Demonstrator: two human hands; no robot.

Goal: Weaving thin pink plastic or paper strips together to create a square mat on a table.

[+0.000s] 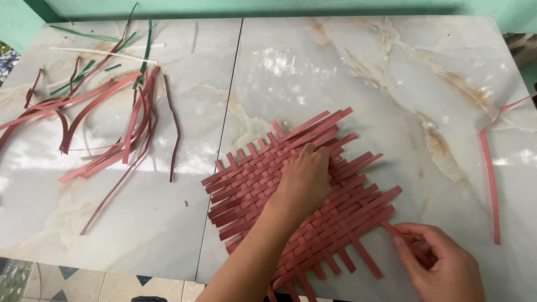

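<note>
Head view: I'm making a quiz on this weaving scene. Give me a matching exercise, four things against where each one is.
Things:
1. left hand
2. right hand
3. loose pile of strips
4. single red strip

Places:
A. far left of the marble table
B. lying alone near the right edge
C. pressed flat on the woven mat
D. pinching a strip end at the mat's lower right edge

Pairs: 1-C, 2-D, 3-A, 4-B

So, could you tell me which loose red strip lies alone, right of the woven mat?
The long red paper strip near the table's right edge; the other loose strips are piled at far left.
</note>
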